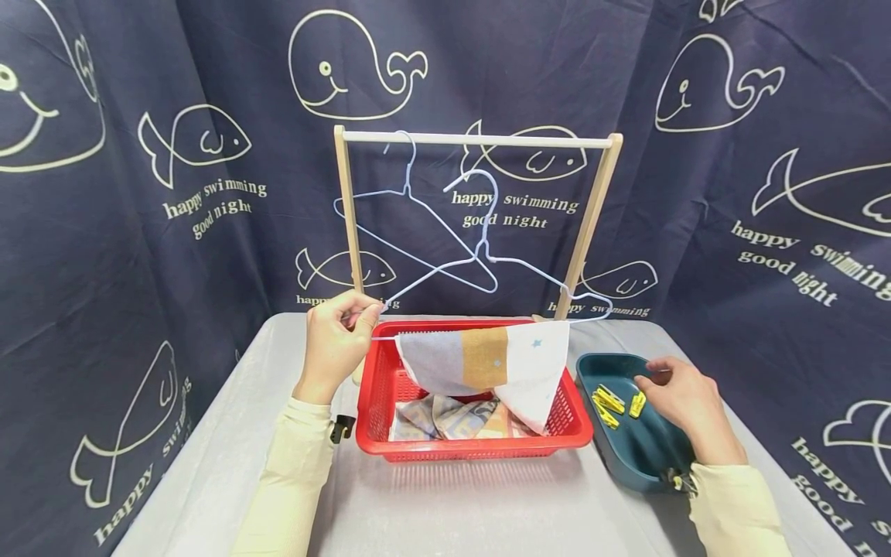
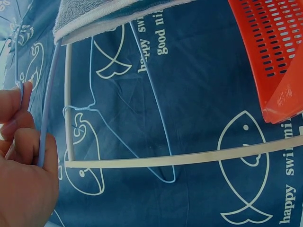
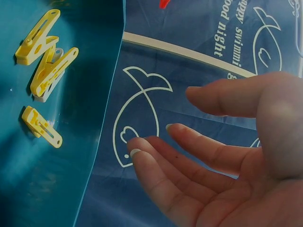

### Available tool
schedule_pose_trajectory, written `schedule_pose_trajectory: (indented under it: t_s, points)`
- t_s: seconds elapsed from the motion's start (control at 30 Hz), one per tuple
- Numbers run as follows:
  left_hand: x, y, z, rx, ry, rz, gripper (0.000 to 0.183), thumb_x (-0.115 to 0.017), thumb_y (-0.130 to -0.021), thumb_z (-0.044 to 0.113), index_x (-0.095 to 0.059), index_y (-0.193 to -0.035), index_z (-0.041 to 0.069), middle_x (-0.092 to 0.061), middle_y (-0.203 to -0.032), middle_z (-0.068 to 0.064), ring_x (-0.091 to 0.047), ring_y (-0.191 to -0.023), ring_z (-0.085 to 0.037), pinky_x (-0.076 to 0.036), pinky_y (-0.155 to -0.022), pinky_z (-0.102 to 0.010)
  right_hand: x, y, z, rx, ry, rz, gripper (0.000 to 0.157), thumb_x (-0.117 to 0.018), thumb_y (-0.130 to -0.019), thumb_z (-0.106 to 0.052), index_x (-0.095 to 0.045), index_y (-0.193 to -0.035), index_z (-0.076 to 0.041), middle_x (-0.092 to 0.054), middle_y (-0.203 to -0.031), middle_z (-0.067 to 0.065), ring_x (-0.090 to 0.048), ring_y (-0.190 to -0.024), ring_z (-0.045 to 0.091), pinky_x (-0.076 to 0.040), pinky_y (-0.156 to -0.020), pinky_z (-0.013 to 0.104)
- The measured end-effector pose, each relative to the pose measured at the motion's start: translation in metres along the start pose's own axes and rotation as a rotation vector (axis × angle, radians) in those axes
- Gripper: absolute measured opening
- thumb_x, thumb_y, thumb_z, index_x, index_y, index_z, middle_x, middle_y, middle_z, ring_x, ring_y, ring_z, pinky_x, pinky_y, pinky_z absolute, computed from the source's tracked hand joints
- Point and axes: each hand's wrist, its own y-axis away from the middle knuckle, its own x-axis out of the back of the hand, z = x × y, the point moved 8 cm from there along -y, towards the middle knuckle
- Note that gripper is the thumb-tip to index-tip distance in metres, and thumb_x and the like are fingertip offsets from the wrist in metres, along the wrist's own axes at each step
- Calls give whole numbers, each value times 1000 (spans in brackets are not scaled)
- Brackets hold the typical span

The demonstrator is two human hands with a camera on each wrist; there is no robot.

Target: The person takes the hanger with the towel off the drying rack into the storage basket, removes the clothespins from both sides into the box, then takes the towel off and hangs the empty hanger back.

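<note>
My left hand (image 1: 339, 340) grips the left end of a light-blue wire hanger (image 1: 435, 271), holding it over the red basket. A small towel (image 1: 445, 360) with grey, tan and white bands is draped on the hanger's lower bar. In the left wrist view the fingers (image 2: 28, 146) curl round the wire near the towel's edge (image 2: 90, 23). My right hand (image 1: 689, 398) hovers over the dark teal tray (image 1: 657, 456), holding nothing, with fingers apart and loosely bent. Yellow clothespins (image 1: 608, 401) lie in the tray near its fingertips; the right wrist view shows them too (image 3: 42, 135).
More folded cloth (image 1: 452, 418) lies in the red basket (image 1: 473, 446). Behind it stands a rack with wooden posts (image 1: 592, 224) and a white rod (image 1: 480, 140). A second blue hanger (image 1: 408, 170) hangs from the rod's left part. A dark patterned curtain (image 1: 480, 70) surrounds the grey table (image 1: 278, 371).
</note>
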Motion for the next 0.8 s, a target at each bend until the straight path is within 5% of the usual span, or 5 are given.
schedule_pose_trajectory:
  t_s: [0.8]
  points:
    - [1,0,0,-16,-8,17,10,-77,-87,-1,-80,-86,9,-53,-60,1,-41,-55,-12,-31,-51,-21,18,2,-31,42,-27,27,43,-64,-98,-34,-66,-126,-2,-72,-113,25,-63,-106,47,-47,-84,61]
